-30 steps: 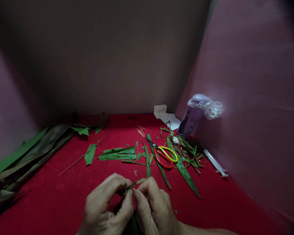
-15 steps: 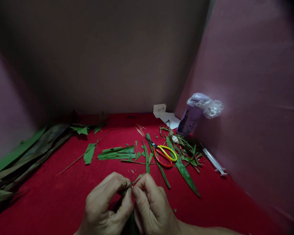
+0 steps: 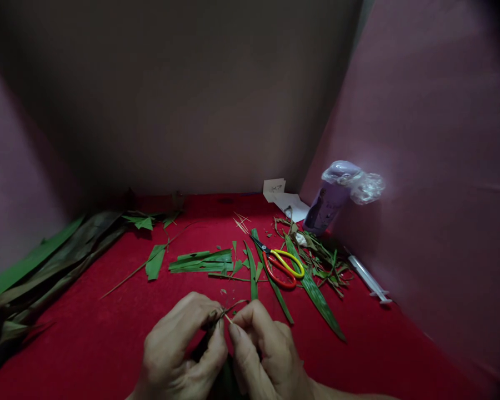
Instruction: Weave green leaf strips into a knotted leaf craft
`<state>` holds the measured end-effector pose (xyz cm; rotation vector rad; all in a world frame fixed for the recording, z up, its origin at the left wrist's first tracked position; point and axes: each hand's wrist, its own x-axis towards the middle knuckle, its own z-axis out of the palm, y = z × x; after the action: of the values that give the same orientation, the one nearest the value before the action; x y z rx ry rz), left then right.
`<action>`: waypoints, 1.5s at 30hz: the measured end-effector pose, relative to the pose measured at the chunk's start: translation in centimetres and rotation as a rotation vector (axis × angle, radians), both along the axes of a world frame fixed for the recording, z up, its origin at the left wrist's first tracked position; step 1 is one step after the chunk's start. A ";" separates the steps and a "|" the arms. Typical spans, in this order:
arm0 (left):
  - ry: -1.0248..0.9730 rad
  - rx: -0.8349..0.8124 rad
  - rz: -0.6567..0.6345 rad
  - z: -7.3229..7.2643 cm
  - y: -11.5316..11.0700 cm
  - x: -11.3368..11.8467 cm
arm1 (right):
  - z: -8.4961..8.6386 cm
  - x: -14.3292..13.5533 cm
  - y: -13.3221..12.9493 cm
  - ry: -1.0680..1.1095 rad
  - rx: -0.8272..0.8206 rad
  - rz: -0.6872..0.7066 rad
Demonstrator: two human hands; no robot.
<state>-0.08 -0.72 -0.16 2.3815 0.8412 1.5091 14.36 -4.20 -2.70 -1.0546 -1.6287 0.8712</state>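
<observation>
Red cloth (image 3: 108, 344) spread beneath the 2 hands. Remotely, I saw the left hand (image 3: 183, 347) pinching a leaf bundle (image 3: 213, 318); just right of it, the right hand (image 3: 270, 350) pinched a thin pick (image 3: 228, 318). I judged the step as working pick into bundle, calling for steady pressure. Scissors (image 3: 269, 251) lay beyond the grip.

Wooden-looking stick (image 3: 228, 319); matt cloth (image 3: 108, 333); glossy plastic wrap (image 3: 367, 189); plastic scissor handles (image 3: 290, 271).
</observation>
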 end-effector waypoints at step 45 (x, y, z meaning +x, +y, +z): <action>-0.179 -0.410 -0.038 0.2 -0.1 -0.1 | 0.8 8.0 8.1 -0.414 0.147 -0.699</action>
<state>-0.19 -0.79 0.06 1.9287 0.9503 1.3557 22.40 3.94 -1.93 -1.6263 -1.4485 0.0681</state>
